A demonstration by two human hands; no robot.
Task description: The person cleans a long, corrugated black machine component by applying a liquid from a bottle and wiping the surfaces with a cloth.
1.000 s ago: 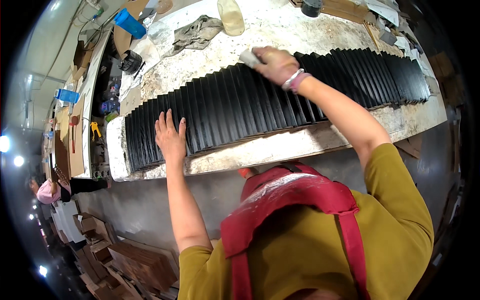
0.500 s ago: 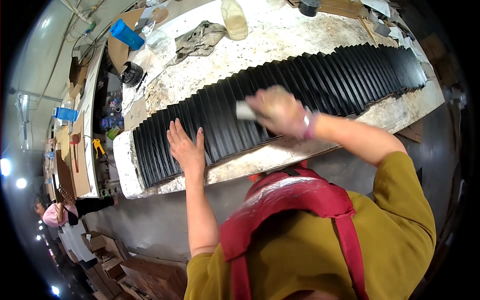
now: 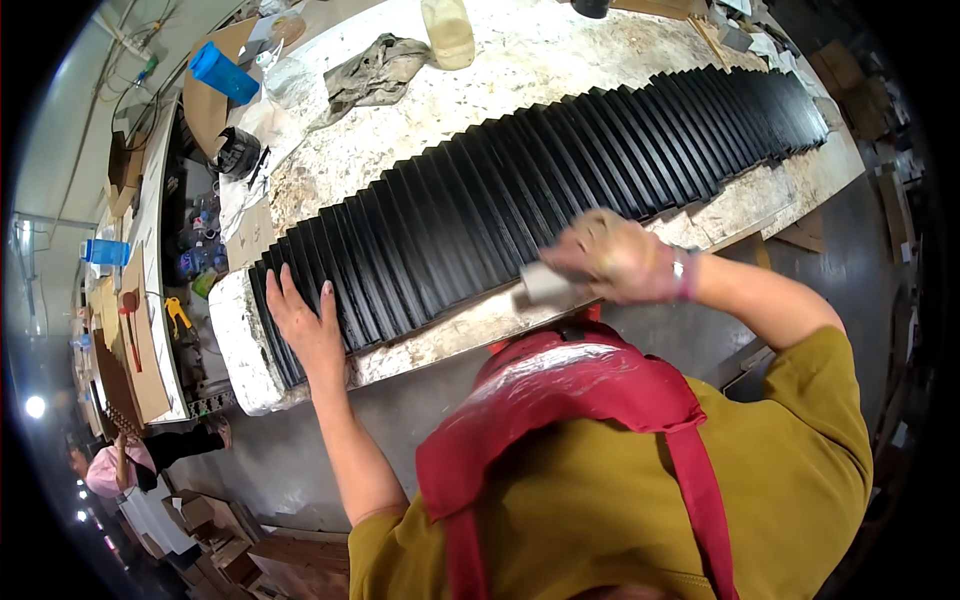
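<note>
Right grip [image 3: 625, 265], blurred, is closed round a pale block [image 3: 548, 285] projecting leftward from the fingers at the near edge of the black strips [image 3: 470, 225]; contact there cannot be confirmed. Left grip [image 3: 310, 335], fingers spread, rests on the row's left end. Strips lie side by side across the desk [image 3: 545, 65]. Any lettering on the blue bottle [image 3: 223, 74] is unreadable at this size.

From here I see narrow, flat black slats [image 3: 480, 215] — a broad, off-white worktable [image 3: 560, 60] blotched brown, a deep-red cloth apron [image 3: 580, 390] smeared white, a short-sleeved mustard shirt [image 3: 600, 500].
</note>
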